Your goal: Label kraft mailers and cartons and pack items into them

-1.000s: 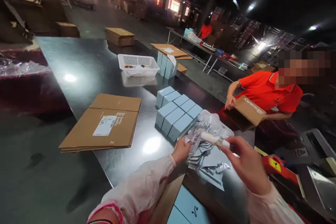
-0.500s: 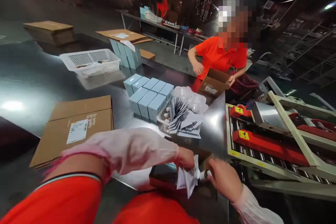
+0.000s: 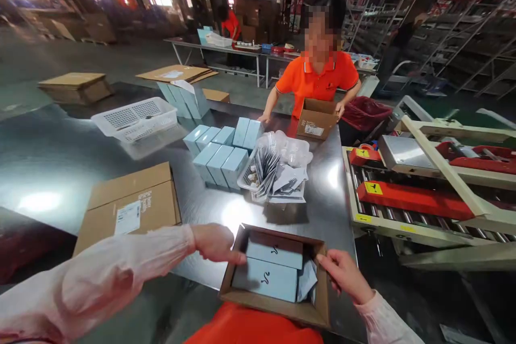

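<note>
An open cardboard box (image 3: 278, 309) sits at the near edge of the metal table, tilted toward me. Inside it lie two light-blue boxes (image 3: 266, 278) side by side with a black mark on each. A silvery-white packet (image 3: 307, 280) is tucked in the gap along their right side. My left hand (image 3: 217, 244) grips the box's left wall, thumb over the rim and the other fingers partly hidden. With thumb and fingers, my right hand (image 3: 342, 274) pinches the right rim near the far corner.
Ahead stand several light-blue boxes (image 3: 220, 164) and a white basket (image 3: 248, 174) with packets. Flattened cartons (image 3: 133, 199) lie left, behind them a white crate (image 3: 135, 118). A co-worker (image 3: 318, 80) across holds another carton (image 3: 316, 118). A roller conveyor (image 3: 411, 220) runs right.
The packet has left my left hand and lies in the box. Both hands now hold the box's sides. The co-worker's hand has reached the light-blue boxes, two of which now stand taller.
</note>
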A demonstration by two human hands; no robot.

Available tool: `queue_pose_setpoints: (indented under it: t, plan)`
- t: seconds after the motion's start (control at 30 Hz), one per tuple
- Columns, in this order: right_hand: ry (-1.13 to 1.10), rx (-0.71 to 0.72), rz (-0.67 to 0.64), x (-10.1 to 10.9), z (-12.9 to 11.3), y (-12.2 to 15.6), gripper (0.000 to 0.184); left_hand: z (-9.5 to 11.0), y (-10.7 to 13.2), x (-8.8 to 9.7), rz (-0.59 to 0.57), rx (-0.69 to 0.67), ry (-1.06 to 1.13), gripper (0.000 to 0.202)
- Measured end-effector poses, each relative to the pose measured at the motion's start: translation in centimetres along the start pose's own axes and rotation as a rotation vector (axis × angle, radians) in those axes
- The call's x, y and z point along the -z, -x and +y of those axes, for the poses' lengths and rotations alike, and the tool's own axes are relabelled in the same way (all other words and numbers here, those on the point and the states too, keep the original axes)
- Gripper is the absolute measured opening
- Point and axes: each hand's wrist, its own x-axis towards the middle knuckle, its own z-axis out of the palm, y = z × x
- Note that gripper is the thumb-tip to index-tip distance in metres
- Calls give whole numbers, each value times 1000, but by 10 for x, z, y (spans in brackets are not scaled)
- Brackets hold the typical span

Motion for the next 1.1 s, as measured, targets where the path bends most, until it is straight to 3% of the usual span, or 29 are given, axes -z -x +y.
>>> queue_pose_setpoints:
  t: [0.07,0.13,0.2,0.27,0.3,0.37,0.47,0.53,0.57,0.63,0.7,0.73,0.8,0.87,0.97,1.03,1.1]
  plan:
    - [-102,8,-110,-18,-6,-4,49,-9,6,-20,-172,-124,193,42]
    - [-69,140,-193,-29,-13,-5,49,-9,0,-45,-193,-249,280,49]
    - [36,315,-334,-31,-19,-4,55,-6,-10,-66,-180,-319,205,54]
    - [137,421,-429,-27,-20,-1,58,-4,-20,-77,-237,-334,74,36]
    - [175,424,-410,-24,-19,-1,49,-3,-23,-77,-274,-297,16,26]
    - [272,337,-156,-21,-12,-3,31,1,-30,-68,-241,-138,-103,26]
    - [361,126,302,-29,7,-13,44,9,-39,-40,160,-56,-296,58]
    - [277,41,374,-41,22,-18,61,12,-43,-25,363,-160,-361,92]
    - [202,15,368,-47,29,-19,66,11,-42,-22,372,-201,-366,104]
    - [70,-9,352,-57,38,-17,71,4,-35,-32,237,-218,-349,118]
    - [25,-4,336,-58,43,-13,76,-4,-22,-59,12,-204,-320,121]
    - [16,10,317,-52,46,-12,77,-7,-16,-76,-103,-180,-306,121]
    - [-39,33,325,-28,55,-10,75,-3,-13,-110,-163,-119,-263,114]
    - [-171,17,469,11,75,-10,73,16,-28,-137,-120,-96,-205,107]
    - [-304,-73,830,66,121,-12,71,71,-87,-158,92,-70,-104,102]
    - [-270,-128,935,78,155,-20,71,115,-142,-161,305,11,-51,104]
    - [-186,-136,892,63,185,-34,73,156,-200,-154,468,110,-9,105]
